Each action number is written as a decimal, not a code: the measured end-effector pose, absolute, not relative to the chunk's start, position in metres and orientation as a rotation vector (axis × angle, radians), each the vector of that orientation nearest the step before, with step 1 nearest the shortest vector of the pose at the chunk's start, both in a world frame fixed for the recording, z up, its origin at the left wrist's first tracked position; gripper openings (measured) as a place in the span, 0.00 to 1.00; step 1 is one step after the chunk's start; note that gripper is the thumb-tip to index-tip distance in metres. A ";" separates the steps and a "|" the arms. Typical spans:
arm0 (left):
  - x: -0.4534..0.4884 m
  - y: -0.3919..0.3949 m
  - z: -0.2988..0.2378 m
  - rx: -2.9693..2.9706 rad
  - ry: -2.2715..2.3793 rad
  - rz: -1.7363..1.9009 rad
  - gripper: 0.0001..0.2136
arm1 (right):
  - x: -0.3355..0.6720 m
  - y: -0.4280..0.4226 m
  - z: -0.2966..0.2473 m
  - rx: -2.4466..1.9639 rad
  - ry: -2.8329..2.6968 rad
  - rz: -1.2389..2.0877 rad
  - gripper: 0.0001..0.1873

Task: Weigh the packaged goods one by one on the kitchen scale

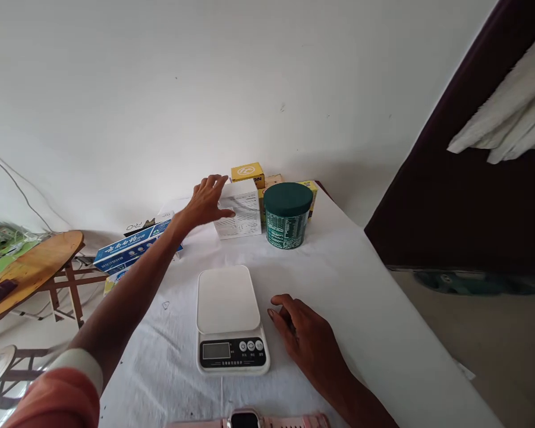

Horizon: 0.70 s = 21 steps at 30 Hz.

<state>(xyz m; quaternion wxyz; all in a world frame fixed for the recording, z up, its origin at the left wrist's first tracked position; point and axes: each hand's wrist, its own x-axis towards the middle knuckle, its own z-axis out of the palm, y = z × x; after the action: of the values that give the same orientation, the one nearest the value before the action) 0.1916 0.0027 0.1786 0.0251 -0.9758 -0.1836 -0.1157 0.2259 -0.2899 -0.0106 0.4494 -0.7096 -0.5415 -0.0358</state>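
My left hand reaches far across the table to a white printed box, its thumb in front of the box's face and its fingers spread over the left side. Whether the fingers press on the box I cannot tell. A green tub with a dark green lid stands just right of that box. Closer to me lies a white kitchen scale with a bare platform and a blank display. Beside the scale's right edge, my right hand hovers or rests with fingers loosely curled and apart, holding nothing.
Behind the white box sits a yellow box. Blue boxes are stacked at the table's left edge. A pink-strapped smartwatch lies at the near edge. The white wall rises behind the table; a round wooden table stands left.
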 end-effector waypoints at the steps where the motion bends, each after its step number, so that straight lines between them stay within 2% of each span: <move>1: 0.200 0.008 0.184 -3.037 -0.600 -0.244 0.43 | 0.226 -0.290 -0.010 -1.753 -1.340 -0.082 0.09; 4: 0.212 0.018 0.192 -3.095 -0.641 -0.026 0.36 | 0.225 -0.291 -0.006 -1.757 -1.328 -0.054 0.08; 7: 0.208 0.022 0.190 -3.143 -0.627 -0.107 0.30 | 0.225 -0.291 -0.003 -1.746 -1.319 -0.026 0.08; 15: 0.139 -0.007 0.206 -3.221 -0.734 -0.521 0.31 | 0.224 -0.291 0.001 -1.761 -1.323 -0.019 0.09; 21: 0.074 -0.065 0.236 -3.145 -0.627 -0.464 0.31 | 0.225 -0.291 -0.001 -1.786 -1.326 -0.029 0.10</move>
<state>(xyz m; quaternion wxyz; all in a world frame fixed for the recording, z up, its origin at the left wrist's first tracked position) 0.0740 -0.0648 0.2359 -0.0492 -0.9694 -0.1934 -0.1432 0.2252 -0.2915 -0.0014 0.4426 -0.7199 -0.5346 -0.0118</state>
